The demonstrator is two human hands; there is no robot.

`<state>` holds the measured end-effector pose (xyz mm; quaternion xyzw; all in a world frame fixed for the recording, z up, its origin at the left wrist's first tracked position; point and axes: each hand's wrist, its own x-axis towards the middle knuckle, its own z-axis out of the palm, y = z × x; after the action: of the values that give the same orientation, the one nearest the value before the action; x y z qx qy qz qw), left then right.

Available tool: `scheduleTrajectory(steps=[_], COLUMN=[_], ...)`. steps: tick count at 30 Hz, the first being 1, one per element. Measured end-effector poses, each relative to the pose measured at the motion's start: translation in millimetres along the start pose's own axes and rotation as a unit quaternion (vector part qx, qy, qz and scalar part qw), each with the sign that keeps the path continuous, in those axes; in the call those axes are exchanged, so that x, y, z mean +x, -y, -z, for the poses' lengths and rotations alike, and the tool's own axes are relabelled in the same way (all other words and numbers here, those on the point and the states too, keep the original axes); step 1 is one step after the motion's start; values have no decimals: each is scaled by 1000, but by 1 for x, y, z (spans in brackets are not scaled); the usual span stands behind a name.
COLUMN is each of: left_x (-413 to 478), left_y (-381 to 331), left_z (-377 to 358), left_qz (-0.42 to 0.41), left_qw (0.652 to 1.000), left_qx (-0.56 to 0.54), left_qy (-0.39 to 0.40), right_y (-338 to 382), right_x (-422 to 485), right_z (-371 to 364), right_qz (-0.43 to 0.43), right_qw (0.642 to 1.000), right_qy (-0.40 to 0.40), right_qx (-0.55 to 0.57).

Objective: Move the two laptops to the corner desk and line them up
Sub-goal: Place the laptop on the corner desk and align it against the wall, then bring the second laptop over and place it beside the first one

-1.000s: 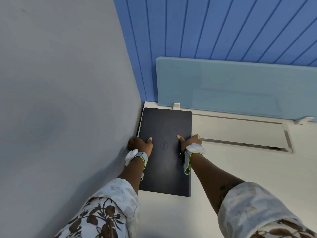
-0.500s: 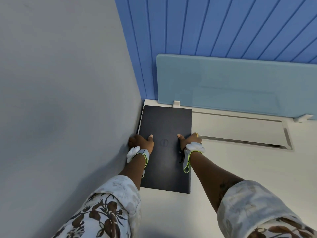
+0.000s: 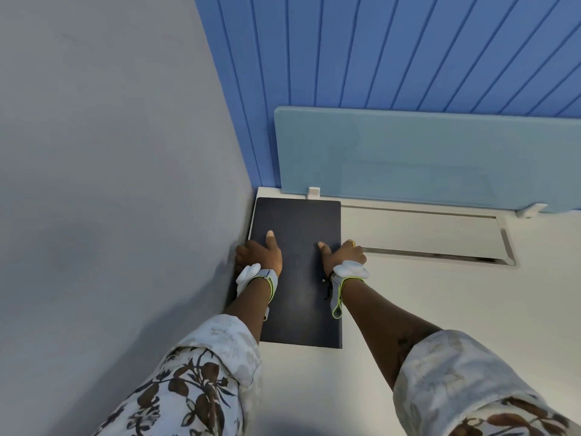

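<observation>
One closed black laptop (image 3: 298,221) lies flat on the white corner desk (image 3: 440,309), its long side along the grey wall and its far edge close to the divider. My left hand (image 3: 259,254) grips its left edge, thumb on the lid, fingers down between laptop and wall. My right hand (image 3: 344,254) grips its right edge, thumb on the lid. Only this one laptop is in view.
A grey wall (image 3: 110,184) rises directly left of the laptop. A pale blue divider panel (image 3: 424,158) stands along the desk's back, clipped by a white bracket (image 3: 313,192). A recessed cable tray (image 3: 424,234) lies right of the laptop. Blue slatted wall (image 3: 377,51) behind.
The laptop has slid a little farther back toward the divider, with both hands still holding its sides. My left thumb has stretched further onto the lid.
</observation>
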<state>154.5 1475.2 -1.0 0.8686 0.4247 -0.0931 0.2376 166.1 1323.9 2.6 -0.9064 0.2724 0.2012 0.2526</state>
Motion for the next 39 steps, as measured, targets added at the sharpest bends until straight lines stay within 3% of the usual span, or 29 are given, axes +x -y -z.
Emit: scheduleTrajectory(steps=[11,20,25,39], left_x=[-84,-215,-307,-500], left_y=[-71,-126,-151,-243], left_z=[-3,-36,-74,-180], left_qz=[-154,-147,-135,-163], left_qw=[977,964,963,943], left_qx=[-115,-193,-205,-258], left_qy=[91,111,113,130], right_y=[-48,-134,-215,-405], right_x=[5,19,18,60], right_z=[65,142,199,341], right_qz=[106,144,216,200], right_qw=[982,969,952,941], right_qy=[53,61,99,58], right_qx=[145,192,190,267])
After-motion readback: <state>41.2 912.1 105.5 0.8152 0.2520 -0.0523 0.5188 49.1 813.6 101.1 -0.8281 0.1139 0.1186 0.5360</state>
